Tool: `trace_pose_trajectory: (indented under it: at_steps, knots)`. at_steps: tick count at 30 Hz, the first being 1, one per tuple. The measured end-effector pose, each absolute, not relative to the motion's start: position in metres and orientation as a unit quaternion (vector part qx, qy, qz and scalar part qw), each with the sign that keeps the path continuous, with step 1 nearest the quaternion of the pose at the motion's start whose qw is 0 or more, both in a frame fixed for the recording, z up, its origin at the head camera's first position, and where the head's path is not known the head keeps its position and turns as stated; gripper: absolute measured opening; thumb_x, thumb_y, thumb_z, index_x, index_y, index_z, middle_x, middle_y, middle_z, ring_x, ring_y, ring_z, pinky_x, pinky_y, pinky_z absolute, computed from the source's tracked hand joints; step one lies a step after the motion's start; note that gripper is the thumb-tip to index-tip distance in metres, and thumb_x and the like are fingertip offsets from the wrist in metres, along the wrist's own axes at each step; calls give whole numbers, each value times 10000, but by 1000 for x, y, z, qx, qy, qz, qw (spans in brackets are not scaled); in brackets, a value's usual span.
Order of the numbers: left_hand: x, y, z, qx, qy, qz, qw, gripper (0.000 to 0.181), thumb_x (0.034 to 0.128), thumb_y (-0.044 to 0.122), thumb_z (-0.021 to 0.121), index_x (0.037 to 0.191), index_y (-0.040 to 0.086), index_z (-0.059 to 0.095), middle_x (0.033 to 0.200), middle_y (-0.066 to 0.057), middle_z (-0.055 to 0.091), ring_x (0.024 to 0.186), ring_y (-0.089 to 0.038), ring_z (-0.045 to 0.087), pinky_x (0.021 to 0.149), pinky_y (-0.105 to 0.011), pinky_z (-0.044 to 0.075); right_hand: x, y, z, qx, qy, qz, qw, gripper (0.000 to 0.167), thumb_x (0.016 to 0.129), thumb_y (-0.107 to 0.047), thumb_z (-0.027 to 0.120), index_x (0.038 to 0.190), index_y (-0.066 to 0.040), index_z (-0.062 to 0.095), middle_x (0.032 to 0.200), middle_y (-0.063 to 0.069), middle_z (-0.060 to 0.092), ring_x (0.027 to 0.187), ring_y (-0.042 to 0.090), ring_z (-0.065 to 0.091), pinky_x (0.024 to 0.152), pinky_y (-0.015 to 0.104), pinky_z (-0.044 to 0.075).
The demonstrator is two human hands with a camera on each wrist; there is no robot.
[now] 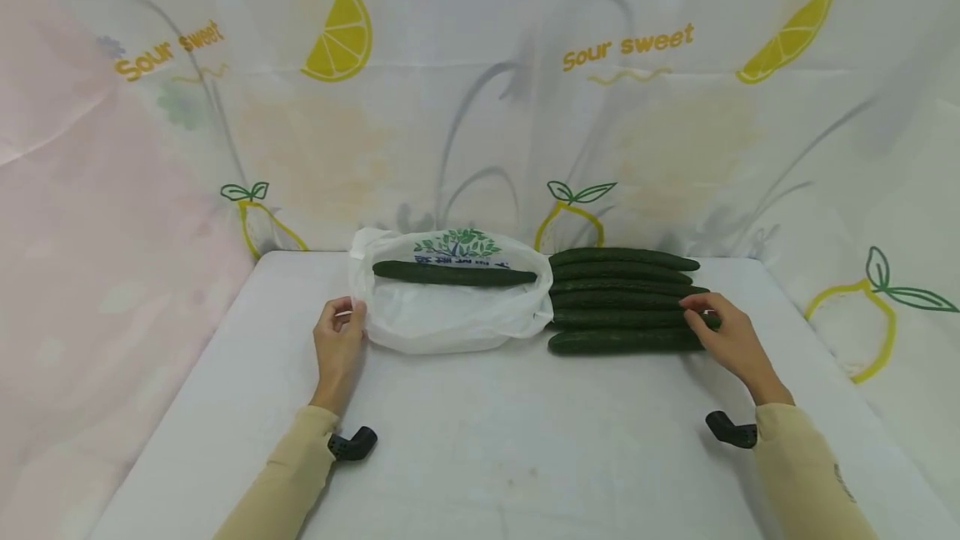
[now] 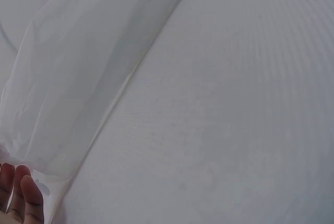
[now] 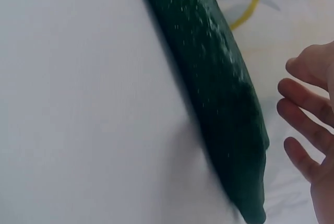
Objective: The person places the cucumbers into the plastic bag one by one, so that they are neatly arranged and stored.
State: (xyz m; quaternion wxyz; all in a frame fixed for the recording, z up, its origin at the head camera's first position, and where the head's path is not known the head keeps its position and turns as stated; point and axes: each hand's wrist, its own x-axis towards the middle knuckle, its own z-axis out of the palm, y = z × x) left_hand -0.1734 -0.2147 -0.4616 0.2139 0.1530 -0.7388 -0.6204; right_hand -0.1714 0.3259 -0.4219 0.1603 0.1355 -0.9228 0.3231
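A white plastic bag point(image 1: 450, 327) with a green tree print lies on the table, with one cucumber point(image 1: 457, 275) across its opening. The left hand point(image 1: 339, 348) pinches the bag's left edge; in the left wrist view its fingertips point(image 2: 31, 190) are against the bag point(image 2: 78, 78). Right of the bag, several cucumbers point(image 1: 626, 342) lie side by side in a stack of rows. The right hand point(image 1: 731, 344) is over their right ends, fingers apart and holding nothing. In the right wrist view, that hand point(image 3: 313, 114) is beside a cucumber point(image 3: 214, 78).
The white-covered table point(image 1: 517, 448) extends in front of the bag and cucumbers. Behind it hangs a pale curtain point(image 1: 480, 132) printed with lemons and lettering. Black devices are on the left wrist point(image 1: 352, 444) and right wrist point(image 1: 731, 430).
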Motion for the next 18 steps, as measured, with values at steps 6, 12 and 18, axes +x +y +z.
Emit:
trace_pose_trajectory:
  at_steps: [6,12,18]
  knots:
    - [-167,-213,-450,153,-740,-630,180,309,934,243,583,1148,23,556,1028,1,520,814,-34,516,601,-115,451,-160,343,-427,100,-924,324,179,204,951,-124,535,1113,-12,588,1095,140,559,976,-229,346,804,120,338]
    - [-153,-205,-431,153,-752,-617,175,288,947,180,556,1154,-20,540,1077,-55,517,827,-52,505,598,-105,443,-154,352,-439,77,-923,329,184,203,954,-127,530,1092,2,605,1058,102,537,934,-200,363,777,93,324]
    - [-154,-204,-427,146,-747,-621,187,298,943,178,560,1155,-31,539,1085,-63,519,817,-33,507,601,-110,447,-156,356,-453,63,-918,332,206,193,949,-120,533,1079,-13,627,1087,132,540,970,-206,322,804,94,284]
